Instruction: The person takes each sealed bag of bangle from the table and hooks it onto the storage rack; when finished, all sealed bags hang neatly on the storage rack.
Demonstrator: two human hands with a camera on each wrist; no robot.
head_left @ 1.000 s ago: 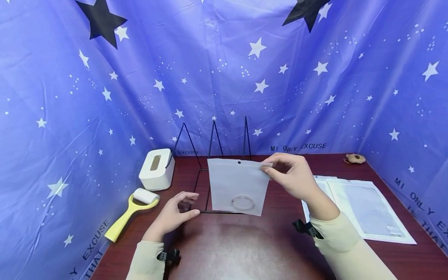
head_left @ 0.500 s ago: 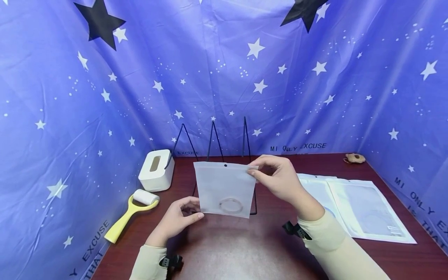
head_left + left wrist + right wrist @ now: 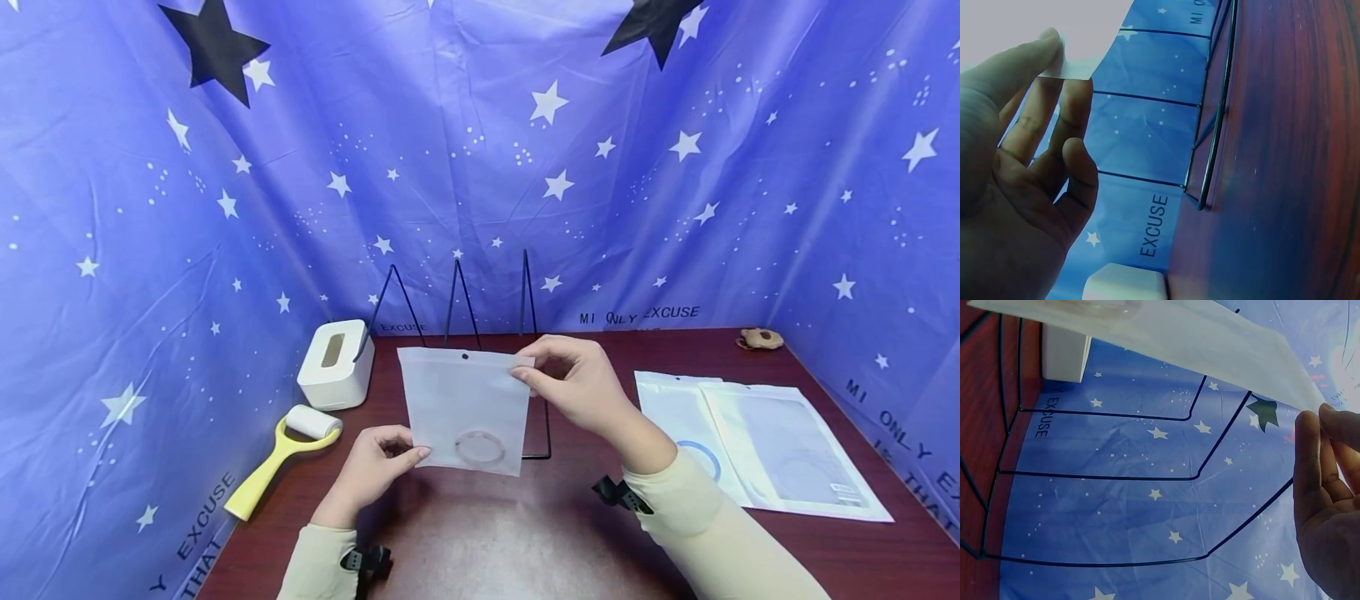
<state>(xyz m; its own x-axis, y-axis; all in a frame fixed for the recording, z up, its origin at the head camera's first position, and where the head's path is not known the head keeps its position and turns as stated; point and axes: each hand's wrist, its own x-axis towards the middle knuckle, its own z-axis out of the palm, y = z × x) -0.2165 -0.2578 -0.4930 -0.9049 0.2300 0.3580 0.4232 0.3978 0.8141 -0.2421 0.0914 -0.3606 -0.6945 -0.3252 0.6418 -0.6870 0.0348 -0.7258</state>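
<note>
A white translucent pouch (image 3: 465, 400) with a hang hole at its top edge is held up by both hands, its face toward the head camera. Through its lower part shows a thin ring-shaped item (image 3: 480, 448). The right hand (image 3: 573, 379) pinches the pouch's upper right corner between thumb and fingers. At the lower left corner, the left hand (image 3: 377, 467) pinches with its thumb in front; the left wrist view shows the fingers (image 3: 1075, 103) behind the sheet. A black wire rack (image 3: 453, 292) with pointed uprights stands behind the pouch, which hides much of its base.
Two flat pouches, a left one (image 3: 667, 408) with a blue ring (image 3: 697, 457) and a right one (image 3: 798, 450), overlap on the right. Leftward are a white tissue box (image 3: 352, 379) and a yellow-handled lint roller (image 3: 262, 479). A small tan object (image 3: 759, 339) lies far right.
The pouch and right hand have moved left and slightly down, in front of the rack. The left hand, earlier apart from the pouch, now pinches its lower left corner.
</note>
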